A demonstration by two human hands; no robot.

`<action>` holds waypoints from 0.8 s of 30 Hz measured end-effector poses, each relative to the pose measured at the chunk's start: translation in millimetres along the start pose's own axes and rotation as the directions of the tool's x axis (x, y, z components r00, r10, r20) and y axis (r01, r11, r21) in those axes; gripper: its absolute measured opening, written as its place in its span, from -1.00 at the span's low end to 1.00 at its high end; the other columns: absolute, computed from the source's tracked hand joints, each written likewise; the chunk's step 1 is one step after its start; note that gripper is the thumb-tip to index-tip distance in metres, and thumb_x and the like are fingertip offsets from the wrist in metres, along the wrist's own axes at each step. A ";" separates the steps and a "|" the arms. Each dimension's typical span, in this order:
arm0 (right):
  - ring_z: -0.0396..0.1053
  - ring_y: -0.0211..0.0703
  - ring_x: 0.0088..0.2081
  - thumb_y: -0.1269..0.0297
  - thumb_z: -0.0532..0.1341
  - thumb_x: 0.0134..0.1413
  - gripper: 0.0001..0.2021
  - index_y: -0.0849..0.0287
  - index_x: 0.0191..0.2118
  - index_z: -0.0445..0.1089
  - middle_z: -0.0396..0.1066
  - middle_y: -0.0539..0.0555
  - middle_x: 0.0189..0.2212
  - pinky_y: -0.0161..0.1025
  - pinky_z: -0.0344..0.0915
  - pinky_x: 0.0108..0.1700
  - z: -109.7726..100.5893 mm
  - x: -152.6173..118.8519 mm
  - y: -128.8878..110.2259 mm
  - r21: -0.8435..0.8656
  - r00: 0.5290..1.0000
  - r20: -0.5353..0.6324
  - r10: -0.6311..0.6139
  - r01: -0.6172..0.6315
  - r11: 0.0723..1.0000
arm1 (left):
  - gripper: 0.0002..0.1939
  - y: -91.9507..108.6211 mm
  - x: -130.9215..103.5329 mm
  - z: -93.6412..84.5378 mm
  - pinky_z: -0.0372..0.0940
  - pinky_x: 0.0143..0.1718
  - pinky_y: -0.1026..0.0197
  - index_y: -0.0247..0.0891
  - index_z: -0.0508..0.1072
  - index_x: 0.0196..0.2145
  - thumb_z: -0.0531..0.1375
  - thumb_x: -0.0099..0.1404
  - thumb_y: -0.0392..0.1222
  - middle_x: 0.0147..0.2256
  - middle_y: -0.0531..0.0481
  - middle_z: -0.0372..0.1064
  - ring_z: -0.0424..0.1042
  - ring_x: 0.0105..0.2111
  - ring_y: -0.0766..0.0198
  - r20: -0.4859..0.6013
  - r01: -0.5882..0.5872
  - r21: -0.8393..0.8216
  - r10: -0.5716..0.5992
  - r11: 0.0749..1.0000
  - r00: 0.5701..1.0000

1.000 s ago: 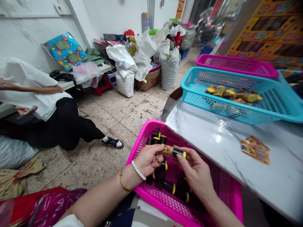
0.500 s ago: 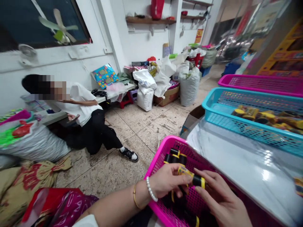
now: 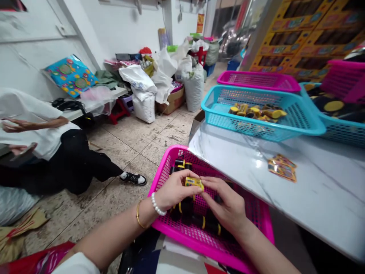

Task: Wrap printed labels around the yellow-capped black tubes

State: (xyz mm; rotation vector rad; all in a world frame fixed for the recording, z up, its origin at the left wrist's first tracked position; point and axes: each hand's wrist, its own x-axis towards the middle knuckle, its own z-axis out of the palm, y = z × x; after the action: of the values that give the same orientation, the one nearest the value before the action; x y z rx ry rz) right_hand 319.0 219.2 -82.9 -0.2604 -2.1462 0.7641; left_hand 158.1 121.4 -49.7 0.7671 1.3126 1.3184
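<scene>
Over a pink plastic basket [image 3: 182, 243], my left hand [image 3: 172, 190] is closed around a small cylinder with a yellow printed label [image 3: 193, 182]. The fingertips of my right hand [image 3: 226, 201] pinch the right end of the same cylinder. Inside the basket, below my hands, lie several black cylinders with yellow rims [image 3: 198, 220]. Part of them is hidden by my hands. A small pile of printed yellow-orange labels [image 3: 282, 167] rests on the white marble-patterned table [image 3: 239, 152] to the right.
A blue basket [image 3: 256, 131] holding several yellow-labelled cylinders stands on the table, a pink basket [image 3: 256, 80] behind it. Stacked yellow boxes [image 3: 288, 38] rise at the back right. On the left sits a person in a white top [image 3: 37, 125]. White sacks [image 3: 142, 102] stand along the wall.
My view has swung right, bringing the table labels and stacked boxes into sight. The held cylinder's black part no longer shows; its yellow label faces me. Both hands stay on it.
</scene>
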 end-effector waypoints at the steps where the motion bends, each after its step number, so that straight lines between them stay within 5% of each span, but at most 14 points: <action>1: 0.47 -0.08 -0.08 0.51 0.27 0.07 -0.67 0.10 -0.04 0.41 0.50 0.13 -0.13 -0.12 0.44 -0.03 -0.2 0.8 -0.2 0.015 1.000 0.002 -0.004 0.004 1.000 | -0.63 -0.8 0.7 -0.9 0.24 -0.37 0.33 -0.34 0.44 -0.22 0.40 0.04 -0.15 -0.36 0.02 0.39 0.35 -0.41 0.40 0.006 -0.006 -0.003 0.006 1.000 1.000; 6: 0.48 -0.04 -0.08 0.50 0.31 0.01 -0.65 0.07 -0.05 0.47 0.53 0.12 -0.12 -0.06 0.45 -0.03 1.2 -0.5 1.4 0.057 1.000 0.017 0.007 -0.008 0.998 | -0.56 -0.2 -1.7 -9.0 0.24 -0.45 0.29 -0.32 0.38 -0.09 0.29 0.17 0.02 -0.41 0.00 0.39 0.37 -0.46 0.35 0.069 0.080 0.077 -0.086 0.994 0.994; 8: 0.51 -0.03 -0.14 0.43 0.35 -0.01 -0.71 0.06 -0.12 0.52 0.55 0.10 -0.16 -0.06 0.47 -0.05 6.1 -2.7 0.8 0.108 0.991 0.020 0.132 -0.134 0.985 | -0.60 -1.4 -4.3 -8.9 0.19 -0.51 0.31 -0.31 0.38 -0.12 0.24 0.22 0.04 -0.46 0.05 0.35 0.31 -0.54 0.38 0.030 0.076 0.132 -0.081 0.988 0.996; 12: 0.54 -0.09 -0.32 0.26 0.38 -0.05 -0.82 0.12 -0.26 0.52 0.57 0.07 -0.34 -0.13 0.52 -0.21 17.0 -2.7 -3.2 0.407 0.817 0.102 0.568 -0.555 0.726 | -0.70 -7.1 -6.4 -2.9 0.17 -0.50 0.35 -0.27 0.42 -0.19 0.24 0.23 -0.01 -0.39 0.06 0.31 0.26 -0.52 0.43 -0.067 -0.062 0.239 0.081 0.969 0.994; 15: 0.52 -0.13 -0.35 0.22 0.39 -0.08 -0.80 0.14 -0.29 0.50 0.56 0.04 -0.40 -0.18 0.50 -0.24 14.1 1.8 -3.5 0.514 0.746 0.219 0.629 -0.636 0.575 | -0.68 -9.8 -4.6 -1.6 0.16 -0.56 0.36 -0.28 0.37 -0.18 0.21 0.26 0.02 -0.45 0.08 0.30 0.25 -0.56 0.44 0.032 -0.009 0.167 0.004 0.986 0.999; 19: 0.49 -0.16 -0.20 0.23 0.32 0.04 -0.69 0.02 -0.04 0.48 0.52 0.06 -0.18 -0.13 0.45 -0.11 2.5 5.4 2.8 0.548 0.748 0.384 0.541 -0.656 0.519 | -0.58 -11.2 -5.2 -4.5 0.14 -0.66 0.39 -0.28 0.29 -0.18 0.18 0.24 0.14 -0.51 0.08 0.35 0.23 -0.66 0.46 0.052 0.155 0.089 -0.160 0.984 0.986; 21: 0.47 -0.13 -0.14 0.25 0.33 0.03 -0.77 0.01 -0.14 0.54 0.48 0.07 -0.12 -0.10 0.42 -0.06 -0.5 5.1 6.2 0.544 0.772 0.411 0.485 -0.634 0.550 | -0.54 -11.7 -8.0 -5.2 0.16 -0.68 0.40 -0.27 0.26 -0.16 0.17 0.24 0.19 -0.54 0.07 0.37 0.25 -0.69 0.45 0.075 0.211 0.015 -0.211 0.977 0.975; 24: 0.45 -0.12 -0.16 0.27 0.37 -0.02 -0.96 0.07 -0.38 0.58 0.47 0.07 -0.21 -0.09 0.39 -0.03 -0.9 4.0 7.3 0.542 0.825 0.292 0.484 -0.560 0.627 | -0.55 -12.2 -12.0 -4.0 0.20 -0.67 0.40 -0.27 0.28 -0.19 0.22 0.20 0.17 -0.55 0.09 0.37 0.27 -0.69 0.46 0.144 0.259 -0.141 -0.239 0.956 0.960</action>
State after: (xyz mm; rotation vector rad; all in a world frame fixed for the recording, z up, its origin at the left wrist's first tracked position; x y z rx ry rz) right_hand 316.6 227.1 -84.3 -0.5154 -1.7965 1.8144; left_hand 159.9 106.8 -59.3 0.5447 1.1475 1.1368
